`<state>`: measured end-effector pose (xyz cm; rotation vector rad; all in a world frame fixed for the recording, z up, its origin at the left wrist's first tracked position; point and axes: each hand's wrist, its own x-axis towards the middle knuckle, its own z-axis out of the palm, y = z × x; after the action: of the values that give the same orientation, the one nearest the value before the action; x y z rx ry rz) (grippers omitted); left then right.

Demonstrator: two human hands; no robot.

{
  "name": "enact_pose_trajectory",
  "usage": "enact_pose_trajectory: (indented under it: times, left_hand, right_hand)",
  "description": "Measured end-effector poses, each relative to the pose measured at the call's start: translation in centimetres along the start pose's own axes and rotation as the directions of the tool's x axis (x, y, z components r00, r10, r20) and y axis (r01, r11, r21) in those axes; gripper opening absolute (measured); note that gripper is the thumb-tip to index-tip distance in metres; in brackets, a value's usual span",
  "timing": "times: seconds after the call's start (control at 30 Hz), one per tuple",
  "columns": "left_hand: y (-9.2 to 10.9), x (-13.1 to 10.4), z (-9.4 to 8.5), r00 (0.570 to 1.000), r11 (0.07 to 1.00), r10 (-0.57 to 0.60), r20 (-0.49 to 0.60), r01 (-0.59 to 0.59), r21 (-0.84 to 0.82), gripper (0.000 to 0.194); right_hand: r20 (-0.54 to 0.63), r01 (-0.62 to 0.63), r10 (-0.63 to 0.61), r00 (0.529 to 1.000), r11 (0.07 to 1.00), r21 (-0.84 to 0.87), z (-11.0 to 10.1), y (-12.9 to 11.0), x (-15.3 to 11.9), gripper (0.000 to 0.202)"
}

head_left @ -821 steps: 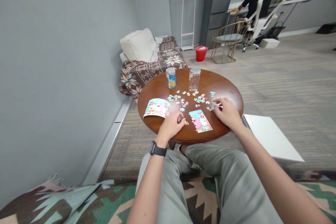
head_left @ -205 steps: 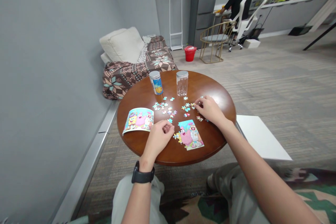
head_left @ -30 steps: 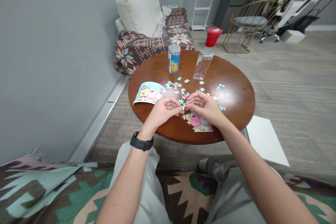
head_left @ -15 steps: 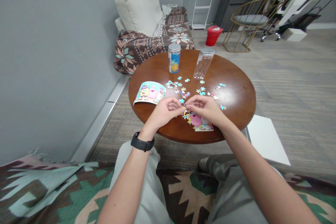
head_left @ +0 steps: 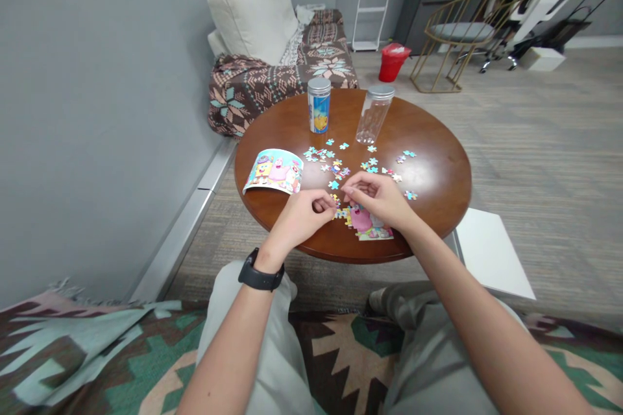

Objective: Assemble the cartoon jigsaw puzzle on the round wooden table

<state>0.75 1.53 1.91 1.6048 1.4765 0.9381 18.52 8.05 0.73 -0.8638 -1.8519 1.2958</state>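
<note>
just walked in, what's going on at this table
The seated person's left hand is by the left edge of a partly joined jigsaw; the right hand hides part of its top. Whether either grips a piece isn't clear. Loose pieces lie farther back on the round table, with a picture sheet to the left and two lidded jars behind them.

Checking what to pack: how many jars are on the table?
2: a blue-labelled jar and, to its right, a clear jar, both on the far side of the table.
</note>
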Motion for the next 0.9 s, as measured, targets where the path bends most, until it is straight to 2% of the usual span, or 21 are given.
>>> enact_pose_trajectory:
  times: [0.23,0.5,0.67,0.9]
  left_hand:
    - [0.2,0.0,-0.1,0.999,0.989,-0.014,-0.031,0.019,0.148,0.007]
    - [0.4,0.0,0.2,1.000,0.964,-0.006,-0.016,0.010,0.265,0.008]
    - [0.1,0.1,-0.2,1.000,0.971,-0.002,-0.028,0.008,0.237,0.008]
    - [-1.1,0.4,-1.0,0.997,0.989,0.044,0.059,-0.052,0.136,0.010]
  right_hand:
    - [0.012,0.035,-0.034,0.999,0.991,-0.129,0.0,0.2,0.0,0.027]
    - [0.034,0.058,-0.052,0.998,0.983,-0.173,0.1,0.7,0.1,0.023]
    - [0.043,0.056,-0.049,0.998,0.983,-0.174,0.1,0.4,0.1,0.021]
    - [0.014,0.047,-0.045,0.999,0.987,-0.151,0.1,0.4,0.0,0.023]
